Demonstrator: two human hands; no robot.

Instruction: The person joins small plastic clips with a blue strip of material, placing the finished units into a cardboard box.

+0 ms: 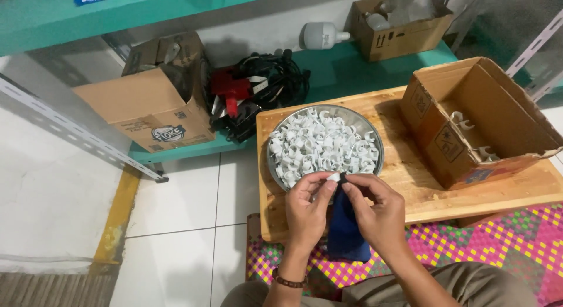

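Both hands (343, 204) pinch one white clip (334, 177).

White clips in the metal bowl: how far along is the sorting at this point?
Done: a few white clips already lie in the open cardboard box. In hand: the left hand and right hand pinch one white clip together above a blue cloth. Left: the metal bowl on the wooden board is heaped with clips.

Small hardware storeroom or workshop floor: teal-painted shelving (363, 69) on slotted steel uprights (70, 128), brown cardboard stock boxes (149, 102), a tangle of black cables (264, 84) and a white bulb (321, 35) beyond the hand (308, 210), white floor tiles (176, 225) beside it.
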